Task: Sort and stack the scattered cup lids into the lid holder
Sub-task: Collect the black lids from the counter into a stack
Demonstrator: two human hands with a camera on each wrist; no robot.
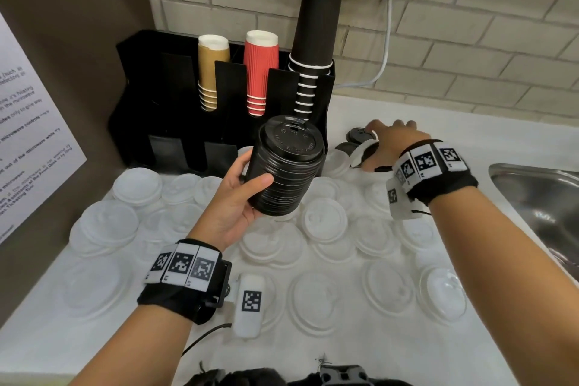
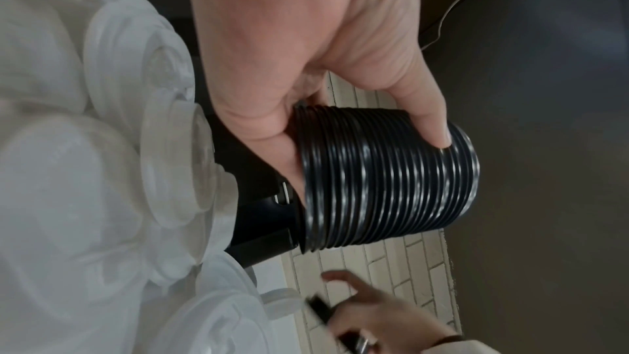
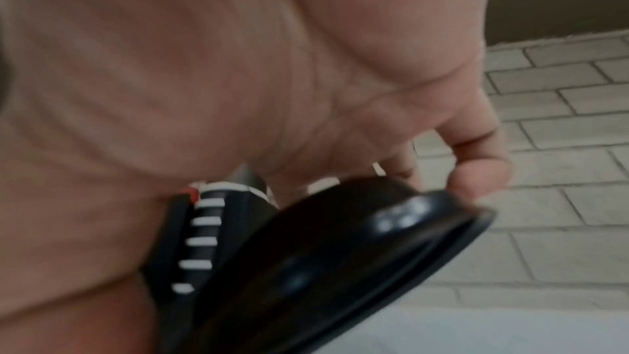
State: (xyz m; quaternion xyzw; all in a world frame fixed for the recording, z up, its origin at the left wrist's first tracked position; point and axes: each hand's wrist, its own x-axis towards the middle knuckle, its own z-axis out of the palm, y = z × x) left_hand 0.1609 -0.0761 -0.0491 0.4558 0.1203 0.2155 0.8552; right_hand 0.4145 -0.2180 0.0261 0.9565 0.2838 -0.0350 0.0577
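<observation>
Left hand (image 1: pixel 238 194) wrapped round black lid stack (image 1: pixel 283 166), held tilted above bench (image 1: pixel 360 351). Right hand (image 1: pixel 393 142) far right, fingers curled on one black lid (image 3: pixel 340 252), lifted at its edge. White lids (image 1: pixel 322 219) scattered across bench. Holder (image 1: pixel 175 78) behind, with cups (image 1: pixel 261 72).

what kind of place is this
Probably an office or café break-room counter: a cup holder stocked with paper cups, a steel sink, and a tiled wall.
</observation>
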